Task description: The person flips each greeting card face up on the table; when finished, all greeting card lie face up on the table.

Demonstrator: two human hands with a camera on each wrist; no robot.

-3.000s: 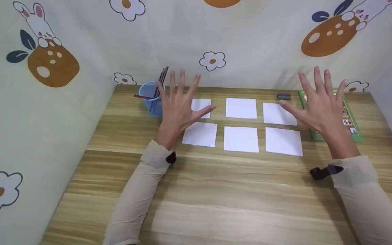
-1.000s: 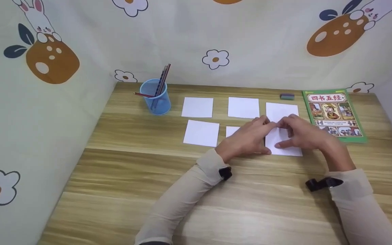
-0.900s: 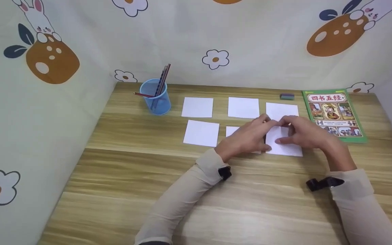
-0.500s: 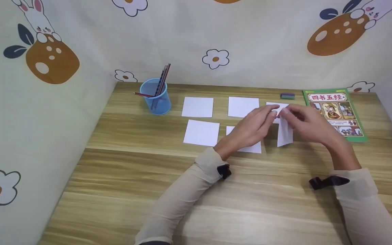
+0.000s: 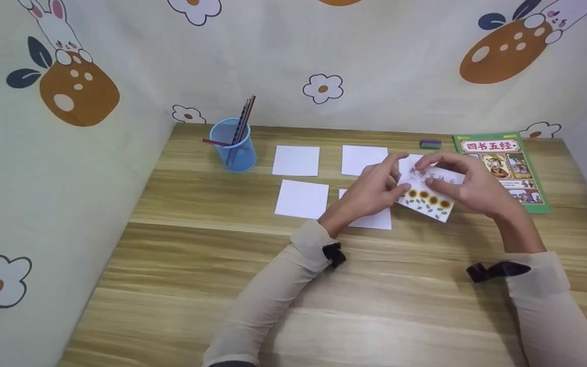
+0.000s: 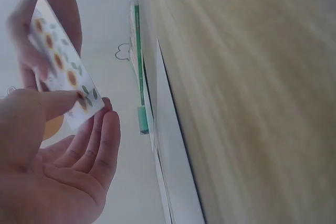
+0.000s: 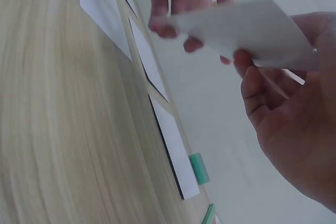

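Note:
A white card (image 5: 428, 204) printed with a row of sunflowers and some lettering is held tilted above the table by both hands. My left hand (image 5: 367, 192) pinches its left edge; in the left wrist view the thumb (image 6: 58, 103) lies on the printed face, fingers behind. The right hand (image 5: 479, 184) holds the upper right part, thumb across the lettering. In the right wrist view the card's plain back (image 7: 247, 27) shows. Other white cards lie flat, blank side up: a front middle card (image 5: 375, 220), partly under the left hand, and a front left card (image 5: 301, 199).
Farther back lie a left card (image 5: 296, 160) and a middle card (image 5: 362, 159). A blue mesh cup (image 5: 240, 155) with pencils stands at the back left. A small purple-green block (image 5: 430, 144) and a green-bordered book (image 5: 533, 196) sit at the back right.
Both hands, earlier spread open above the table, came together at the front right card. They lifted it and turned it so its sunflower side faces up.

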